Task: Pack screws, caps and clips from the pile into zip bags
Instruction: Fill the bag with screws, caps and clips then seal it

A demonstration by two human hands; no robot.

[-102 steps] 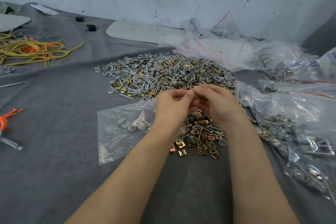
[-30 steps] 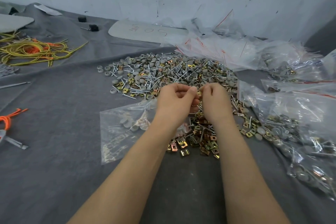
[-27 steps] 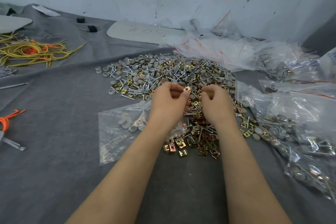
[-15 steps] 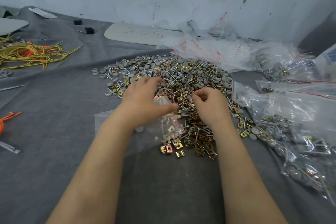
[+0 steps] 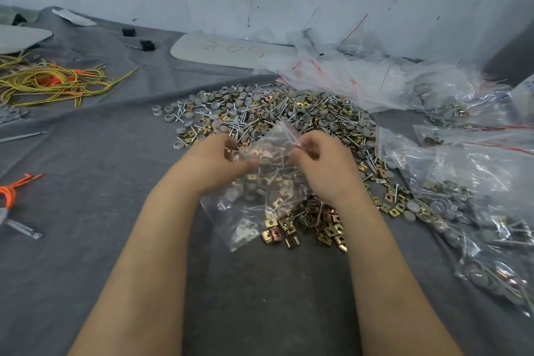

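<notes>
Clear zip bag (image 5: 249, 212), mouth-up, pinched by left hand (image 5: 218, 166) and right hand (image 5: 322, 166).

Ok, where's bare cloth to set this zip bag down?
Bare grey cloth lies left of your left hand, between the pile and the orange cord, and close to you, this side of the loose clips. Right is crowded with filled bags; ahead, the pile.

zip bag (image 5: 261, 182) blurred, filled bags (image 5: 476, 182) cropped right

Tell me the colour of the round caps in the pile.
Grey. The caps show best in the head view, at the left edge of the pile.
</notes>
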